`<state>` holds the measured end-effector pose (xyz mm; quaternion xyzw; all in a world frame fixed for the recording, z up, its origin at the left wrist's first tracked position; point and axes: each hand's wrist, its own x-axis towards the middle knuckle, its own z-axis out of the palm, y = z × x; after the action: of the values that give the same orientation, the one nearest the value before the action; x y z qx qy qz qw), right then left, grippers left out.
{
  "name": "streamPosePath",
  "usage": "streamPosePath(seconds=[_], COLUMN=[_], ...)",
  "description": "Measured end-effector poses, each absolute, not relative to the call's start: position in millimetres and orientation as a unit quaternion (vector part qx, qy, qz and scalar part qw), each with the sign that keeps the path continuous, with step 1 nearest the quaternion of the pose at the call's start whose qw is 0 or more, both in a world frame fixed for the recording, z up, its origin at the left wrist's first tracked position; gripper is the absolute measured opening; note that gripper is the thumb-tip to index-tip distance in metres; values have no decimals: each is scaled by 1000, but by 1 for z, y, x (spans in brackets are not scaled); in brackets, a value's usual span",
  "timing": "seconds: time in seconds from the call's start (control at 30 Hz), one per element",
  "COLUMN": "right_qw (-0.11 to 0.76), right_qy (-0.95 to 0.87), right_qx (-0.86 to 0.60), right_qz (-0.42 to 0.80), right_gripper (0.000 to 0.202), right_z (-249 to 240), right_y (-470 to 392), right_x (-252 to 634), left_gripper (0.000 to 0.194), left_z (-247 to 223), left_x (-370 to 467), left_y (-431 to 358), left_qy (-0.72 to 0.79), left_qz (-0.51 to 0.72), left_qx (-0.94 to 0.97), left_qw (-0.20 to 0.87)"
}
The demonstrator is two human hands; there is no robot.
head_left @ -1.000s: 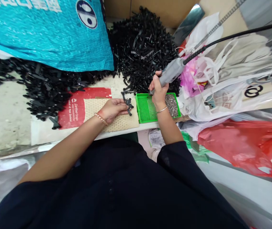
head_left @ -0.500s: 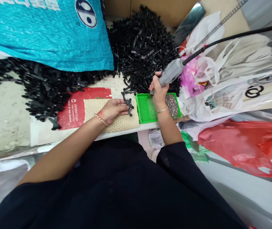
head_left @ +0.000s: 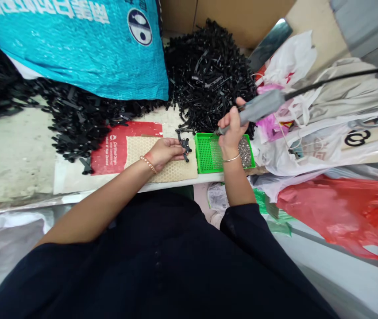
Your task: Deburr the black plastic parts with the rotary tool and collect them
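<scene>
Over a beige honeycomb-textured mat [head_left: 179, 173], my left hand [head_left: 166, 152] is closed on a small black plastic part [head_left: 185, 146] with several arms. My right hand [head_left: 231, 128] wraps round a grey electric screwdriver [head_left: 262, 108], tilted so that its tip points down and left. That tip is over a green perforated tray [head_left: 205, 166], just right of the mat. Small shiny screws [head_left: 244, 151] lie heaped at the tray's right end, partly behind my right hand and wrist. Whether a screw sits on the tip is too small to tell.
A large heap of black parts [head_left: 209, 71] stands behind the tray, and another heap [head_left: 76, 119] lies left under a blue woven bag [head_left: 109, 57]. Plastic bags [head_left: 325, 141] crowd the right side. A black cable [head_left: 335, 79] runs right from the screwdriver. A red bag [head_left: 341, 208] hangs lower right.
The view has shifted slightly. The screwdriver has tilted flatter, its rear end swinging right and down, while its tip stays over the green tray. My left hand still holds the black part.
</scene>
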<state>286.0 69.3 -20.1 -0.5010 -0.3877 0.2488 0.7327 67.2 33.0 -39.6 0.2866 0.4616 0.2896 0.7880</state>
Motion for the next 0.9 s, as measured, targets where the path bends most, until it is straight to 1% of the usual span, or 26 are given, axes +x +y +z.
streamPosePath(seconds=[0.07,0.17,0.23,0.37,0.5,0.7,0.9], right_qw=[736,698,686,691,694,685,695], right_qy=[-392,-412,-401,-346,-340,-380,-422], right_qx=[-485,-490,-489,-482,-481,-489,-441], right_qz=[263,321,361,413,413,384,380], right_gripper=[43,41,38,26,22,31,34], right_z=[-7,5,8,7,4,-3,-12], right_y=[61,46,39,36,41,41,42], right_x=[274,245,223,196,196,201,203], left_gripper=[16,17,18,18,19,16,15], left_z=[-40,-39,-38,-36,-35,-35,-33], left_x=[68,67,67,68,68,68,68], left_y=[33,33,33,32,33,32,32], left_qy=[458,456,454,447,447,444,450], left_qz=[292,293,295,293,294,298,298], left_qx=[286,286,285,290,289,290,284], left_qw=[789,790,791,794,794,794,792])
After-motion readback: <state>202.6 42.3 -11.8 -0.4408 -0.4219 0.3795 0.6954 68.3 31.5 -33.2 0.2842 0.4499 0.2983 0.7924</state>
